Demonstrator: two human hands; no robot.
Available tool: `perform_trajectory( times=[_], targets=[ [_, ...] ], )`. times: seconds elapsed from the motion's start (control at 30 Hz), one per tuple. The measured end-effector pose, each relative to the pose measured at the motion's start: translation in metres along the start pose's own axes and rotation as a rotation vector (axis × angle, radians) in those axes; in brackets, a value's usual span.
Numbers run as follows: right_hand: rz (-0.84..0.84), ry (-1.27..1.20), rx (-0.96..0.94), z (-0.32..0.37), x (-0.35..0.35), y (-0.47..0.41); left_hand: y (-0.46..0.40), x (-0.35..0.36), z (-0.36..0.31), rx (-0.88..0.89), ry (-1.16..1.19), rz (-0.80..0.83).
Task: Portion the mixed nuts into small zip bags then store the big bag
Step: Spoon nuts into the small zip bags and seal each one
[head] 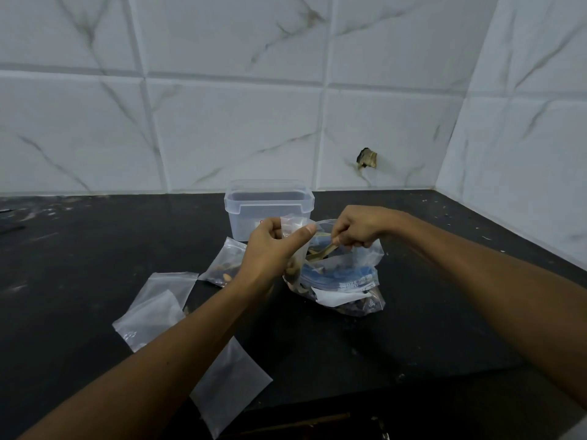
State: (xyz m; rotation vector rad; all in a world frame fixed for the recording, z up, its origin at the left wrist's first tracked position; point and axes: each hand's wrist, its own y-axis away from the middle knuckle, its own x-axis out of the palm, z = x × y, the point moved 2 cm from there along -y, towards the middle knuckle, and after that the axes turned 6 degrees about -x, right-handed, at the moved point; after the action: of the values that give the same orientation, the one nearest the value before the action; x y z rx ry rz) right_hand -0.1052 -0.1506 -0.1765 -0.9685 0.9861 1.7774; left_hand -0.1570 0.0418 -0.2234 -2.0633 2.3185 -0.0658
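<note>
Spanning the frame: black worktop (95,249), open room left and right, tiled walls closing the back and right edges. Sitting at the back: one clear lidded container (268,208), red label unreadable. Slumping centre: big bag (346,281), blue print illegible. Lying left: three small bags, one filled (224,262), two flat (155,309) (228,382). Left hand (273,246) pinching a fourth small zip bag (293,227); right hand (359,228) gripping a wooden scoop (320,252).

Tub (268,207) behind big bag (346,281); 3 small bags (155,308) lie left.
</note>
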Motion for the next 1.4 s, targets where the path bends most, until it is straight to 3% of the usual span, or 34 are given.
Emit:
perform_trajectory(
  times=[0.17, 0.37, 0.5, 0.87, 1.2, 1.4],
  targets=[
    [0.054, -0.033, 0.047, -0.005, -0.009, 0.005, 0.004, 0.001, 0.003, -0.007, 0.066, -0.01],
    [0.104, -0.334, 0.221, -0.009, 0.005, 0.002, 0.003, 0.002, 0.005, 0.009, 0.065, -0.046],
    [0.049, -0.544, 0.315, -0.015, 0.014, 0.0, 0.005, 0.003, 0.006, 0.009, 0.068, -0.063],
    [-0.037, -0.695, 0.257, -0.025, -0.014, 0.021, 0.008, -0.013, -0.013, 0.083, 0.042, -0.079],
    [-0.135, -0.619, 0.167, 0.021, -0.103, 0.061, 0.0, 0.005, -0.036, 0.299, -0.27, -0.146],
    [-0.208, -0.309, 0.152, 0.057, -0.118, 0.073, -0.006, 0.024, -0.043, 0.289, -0.346, -0.189]
  ],
)
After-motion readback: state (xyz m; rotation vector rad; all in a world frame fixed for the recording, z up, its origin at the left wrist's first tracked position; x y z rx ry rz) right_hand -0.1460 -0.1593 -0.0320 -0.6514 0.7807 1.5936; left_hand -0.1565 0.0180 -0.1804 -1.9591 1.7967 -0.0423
